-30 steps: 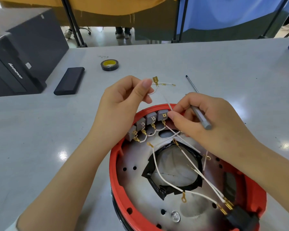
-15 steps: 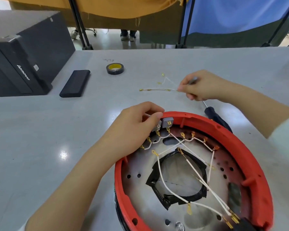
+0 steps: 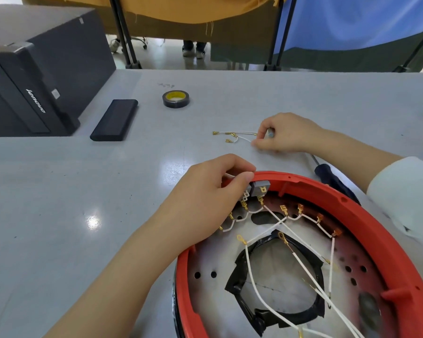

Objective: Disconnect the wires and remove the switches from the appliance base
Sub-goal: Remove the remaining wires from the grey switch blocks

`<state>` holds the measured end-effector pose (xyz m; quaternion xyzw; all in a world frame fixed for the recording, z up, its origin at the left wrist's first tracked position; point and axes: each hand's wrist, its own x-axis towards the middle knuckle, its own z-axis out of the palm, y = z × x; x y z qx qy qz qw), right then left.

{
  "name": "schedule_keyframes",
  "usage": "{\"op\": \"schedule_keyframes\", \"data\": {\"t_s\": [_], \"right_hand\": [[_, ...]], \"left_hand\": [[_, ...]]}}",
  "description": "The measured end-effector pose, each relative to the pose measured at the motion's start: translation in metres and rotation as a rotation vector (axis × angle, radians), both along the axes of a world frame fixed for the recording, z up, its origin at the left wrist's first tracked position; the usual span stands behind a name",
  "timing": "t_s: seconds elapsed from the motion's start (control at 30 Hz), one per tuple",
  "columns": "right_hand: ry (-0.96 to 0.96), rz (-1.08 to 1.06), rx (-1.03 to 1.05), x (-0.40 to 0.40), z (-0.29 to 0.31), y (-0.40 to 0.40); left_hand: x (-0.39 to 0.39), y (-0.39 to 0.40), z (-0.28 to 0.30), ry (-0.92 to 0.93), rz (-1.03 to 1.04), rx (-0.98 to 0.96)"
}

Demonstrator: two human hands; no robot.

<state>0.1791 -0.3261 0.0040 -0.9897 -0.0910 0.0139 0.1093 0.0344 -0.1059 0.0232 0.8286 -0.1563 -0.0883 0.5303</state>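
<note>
1. While the round red-rimmed appliance base with its metal floor sits at five o'clock on the grey table, the left hand curls over its rim at about eleven o'clock, thumb and fingers pinching the row of small grey switches still seated there.
2. At one o'clock from that hand, the right hand rests on the table, fingers closed narrow on the ends of the loose white wires with brass terminals and round a thin metal tool.
3. What could go wrong, to my eye: several white leads remain clipped to the switch tabs, so pulling a switch now could bend a terminal or tear a lead; the base, steadied only by the pinching hand, might slide.
4. Counting: one base; one switch plainly showing, others hidden under the fingers; two or three freed wires, too tangled to tell; one black-handled screwdriver; one roll of black tape; one flat black case; one black computer tower.
</note>
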Motion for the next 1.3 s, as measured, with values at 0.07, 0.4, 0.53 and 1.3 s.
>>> {"op": "schedule_keyframes", "data": {"t_s": [0.07, 0.4, 0.53, 1.3], "right_hand": [[-0.016, -0.006, -0.035, 0.002, -0.005, 0.005], [-0.189, 0.112, -0.183, 0.024, -0.002, 0.004], [-0.19, 0.078, -0.083, 0.021, -0.001, 0.0], [0.022, 0.208, 0.866, -0.16, 0.031, 0.026]], "left_hand": [[0.0, 0.0, 0.0, -0.001, 0.0, -0.001], [-0.001, 0.0, 0.002, 0.018, 0.004, -0.004], [0.001, 0.0, 0.001, -0.005, 0.006, 0.003], [-0.008, 0.013, -0.003, -0.057, 0.189, 0.109]]}}
